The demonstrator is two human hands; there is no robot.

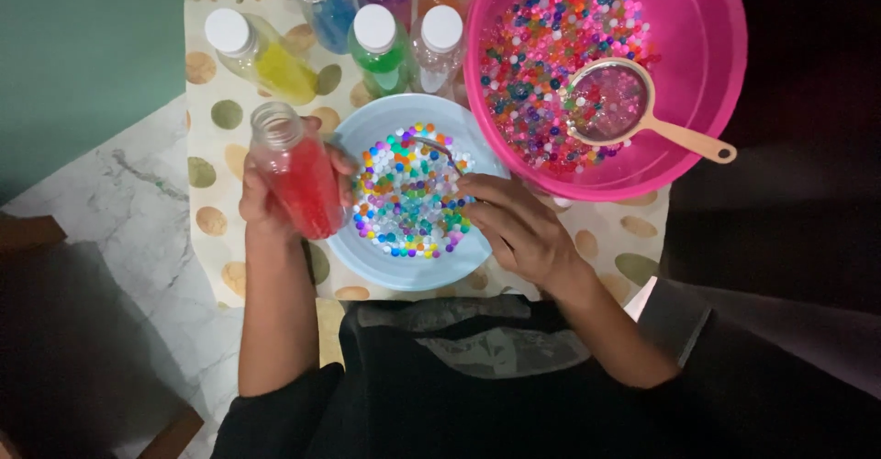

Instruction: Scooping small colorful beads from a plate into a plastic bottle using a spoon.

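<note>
Close in front of me, my right hand (pixel 523 229) pinches a thin metal spoon (pixel 440 150), its tip lying among the glossy beads (pixel 408 193) in the pale blue plate (pixel 367 262). Just left, my left hand (pixel 262 207) wraps the clear bottle (pixel 298 179) of red beads, upright, mouth open, tilted slightly. Beyond stand capped bottles (pixel 381 50) and a pink bowl (pixel 697 18) holding a strainer (pixel 610 101).

Pink basin (pixel 707 46) holding a strainer (pixel 610 101); capped bottles (pixel 381 46).
</note>
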